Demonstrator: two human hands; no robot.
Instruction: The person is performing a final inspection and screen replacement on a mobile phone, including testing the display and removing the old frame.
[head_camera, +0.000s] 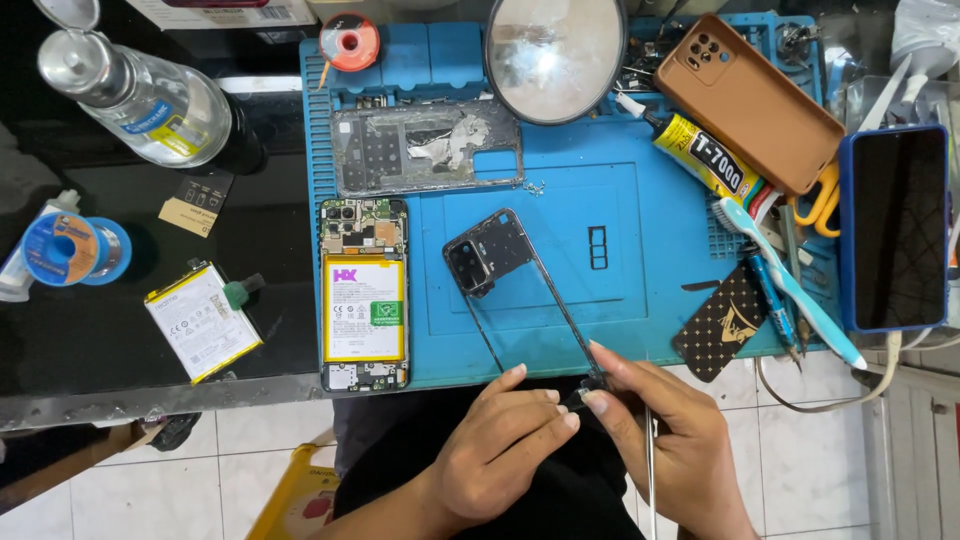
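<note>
Here's the phone frame (520, 290), a thin dark skeleton of a mid-frame, hollow through the middle, with a solid black camera block at its far end and two slim side rails running back toward the person. It lies tilted across the blue work mat (640, 200), its near end lifted off the mat's front edge and into the hands over the lap. The left hand (510, 440) comes in from below, fingers (545, 405) curled together and pinched on the frame's near end. The right hand (665, 430) meets it from the other side, fingertips (600, 385) pressed on the same corner, and a thin metal tool (650, 470) hangs down along that palm. Just left of the frame on the mat sits the opened phone body (364, 295), circuit boards showing at both ends and a yellow-and-white battery filling the middle. Beyond it lies a grey back plate (425, 148), and a round magnifier lens (555, 55) above that. To the right are a glue tube (700, 152), a brown phone case (750, 100), a toothbrush (785, 280) and a phone in a blue case (895, 228). Out left on the dark desk (100, 330) rest a loose battery (202, 322), a blue solder spool (75, 250) and a clear bottle (140, 95).
</note>
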